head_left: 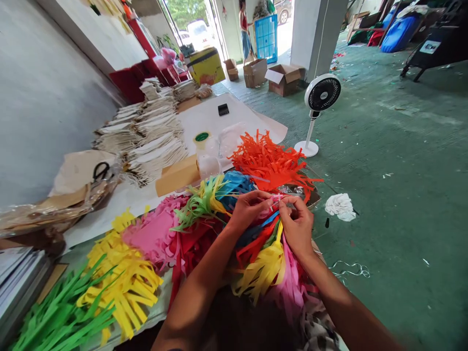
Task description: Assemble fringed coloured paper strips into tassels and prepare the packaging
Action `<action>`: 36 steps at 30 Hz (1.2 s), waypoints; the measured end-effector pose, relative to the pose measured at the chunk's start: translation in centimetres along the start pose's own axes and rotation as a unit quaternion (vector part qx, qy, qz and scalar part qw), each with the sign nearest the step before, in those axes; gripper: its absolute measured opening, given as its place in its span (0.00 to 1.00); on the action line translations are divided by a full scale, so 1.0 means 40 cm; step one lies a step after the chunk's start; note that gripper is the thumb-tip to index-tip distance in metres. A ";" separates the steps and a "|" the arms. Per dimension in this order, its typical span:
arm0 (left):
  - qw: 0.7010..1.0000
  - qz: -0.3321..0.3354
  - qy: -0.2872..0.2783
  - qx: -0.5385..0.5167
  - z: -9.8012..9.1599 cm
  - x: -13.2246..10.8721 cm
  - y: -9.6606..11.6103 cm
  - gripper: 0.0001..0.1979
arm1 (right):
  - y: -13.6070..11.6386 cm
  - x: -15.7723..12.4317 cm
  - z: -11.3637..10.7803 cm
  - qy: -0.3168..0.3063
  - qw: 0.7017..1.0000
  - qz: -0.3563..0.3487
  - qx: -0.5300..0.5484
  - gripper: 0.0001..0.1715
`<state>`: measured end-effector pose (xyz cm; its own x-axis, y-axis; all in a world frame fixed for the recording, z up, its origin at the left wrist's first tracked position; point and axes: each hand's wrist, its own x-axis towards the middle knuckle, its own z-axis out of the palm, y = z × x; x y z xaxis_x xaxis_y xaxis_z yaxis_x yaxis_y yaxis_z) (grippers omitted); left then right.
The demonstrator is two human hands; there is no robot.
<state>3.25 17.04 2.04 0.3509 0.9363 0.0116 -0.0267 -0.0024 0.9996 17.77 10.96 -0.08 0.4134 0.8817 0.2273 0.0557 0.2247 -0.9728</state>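
1. Your left hand (248,209) and right hand (296,226) are raised close together, fingers curled, each pinching thin pink paper strands (277,199) at the fingertips (the exact grip is partly hidden by your fingers).
2. Directly below your hands, a heap of fringed paper strips (259,253) in red, blue, yellow and pink lies across the near edge of the white-covered table (109,209) and hangs over it.
3. Along that near edge, to your left, lie yellow fringed paper (124,278), green fringed paper (62,312) and pink fringed paper (153,234).
4. Orange fringed paper (268,163) sits toward the right edge, just beyond your hands.
5. Farther along the table are a tape roll (202,139), a cardboard block (178,175) and stacked paper bundles (153,141).
6. Off the right edge, a pedestal fan (321,92) and a crumpled white cloth (340,206) are on the green floor (383,146).
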 end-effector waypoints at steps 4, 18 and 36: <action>0.994 -0.071 -0.054 -0.065 -0.009 -0.006 0.028 0.18 | 0.006 -0.001 0.004 -0.010 1.000 0.008 0.002 0.09; 0.996 0.053 0.005 0.077 0.004 0.008 0.034 0.16 | -0.004 0.001 0.001 -0.043 0.999 0.013 0.004 0.07; 0.973 0.138 0.006 0.186 0.004 -0.009 0.068 0.19 | 0.005 -0.004 -0.001 -0.025 0.999 0.044 -0.018 0.12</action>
<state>3.19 16.64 4.74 0.3673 0.8862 0.2823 0.2239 -0.3788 0.8980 17.77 10.84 -0.31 0.3730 0.9170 0.1410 0.0539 0.1304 -0.9900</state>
